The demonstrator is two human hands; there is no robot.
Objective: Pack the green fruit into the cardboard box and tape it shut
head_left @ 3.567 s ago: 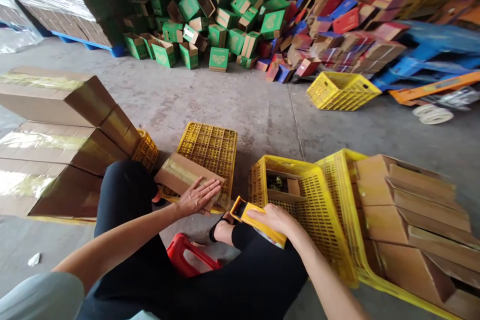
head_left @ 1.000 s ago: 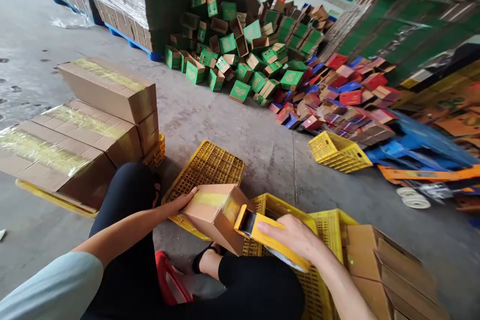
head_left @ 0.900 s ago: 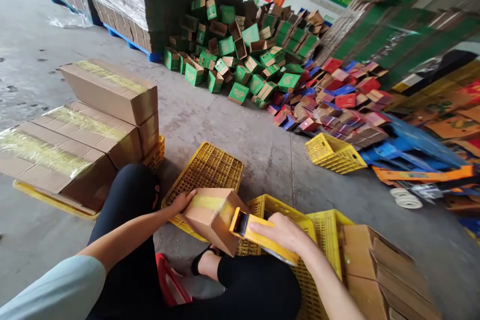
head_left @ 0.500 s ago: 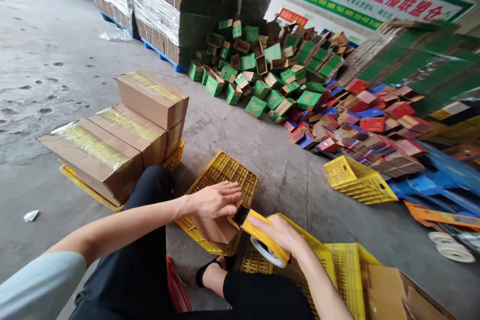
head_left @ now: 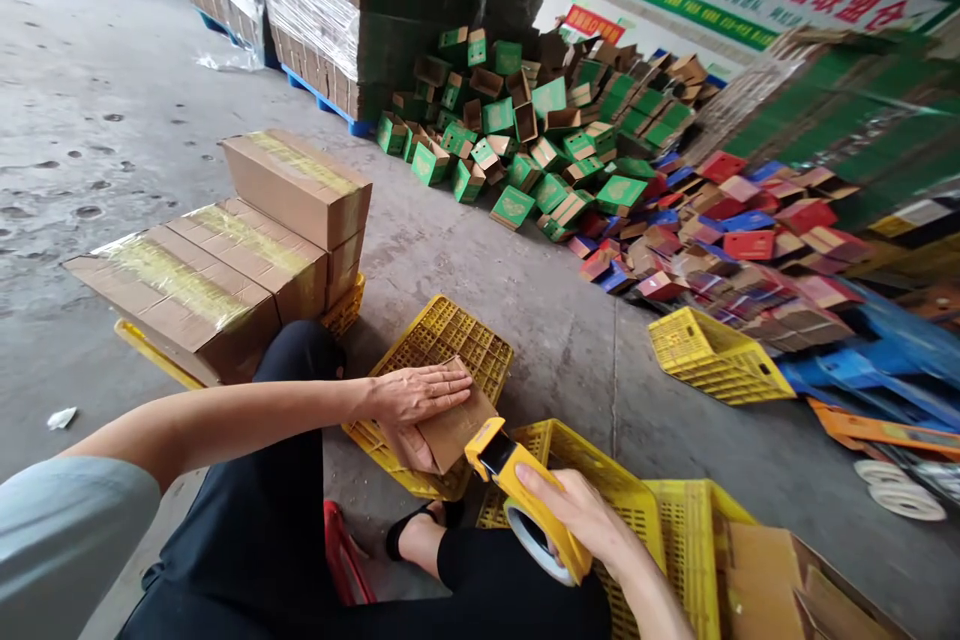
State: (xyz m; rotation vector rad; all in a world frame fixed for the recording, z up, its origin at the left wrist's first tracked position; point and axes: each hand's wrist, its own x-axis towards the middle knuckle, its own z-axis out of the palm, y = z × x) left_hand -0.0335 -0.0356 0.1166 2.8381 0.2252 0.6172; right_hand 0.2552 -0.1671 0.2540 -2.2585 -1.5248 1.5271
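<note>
My left hand [head_left: 424, 400] lies flat over a small brown cardboard box [head_left: 457, 430], its fingers stretched along the top and its thumb down the near side. The box rests on an upturned yellow plastic crate [head_left: 480, 340]. In my right hand [head_left: 574, 510] is a yellow tape dispenser [head_left: 551, 520] with a large tape roll on its underside. The dispenser's front end is close by the right end of the box. Whether it touches the box I cannot tell.
Taped cartons [head_left: 247, 250] are stacked on the left. Yellow crates [head_left: 592, 460] stand by my right leg, beside open cardboard [head_left: 780, 570]. Farther off are another yellow crate [head_left: 720, 360], a heap of green boxes [head_left: 514, 205] and red and blue ones [head_left: 750, 245]. A red object [head_left: 341, 550] sits beneath me.
My left hand has settled onto the box, which now shows higher and more fully. The tape dispenser in my right hand has shifted slightly right and down, away from my left fingers.
</note>
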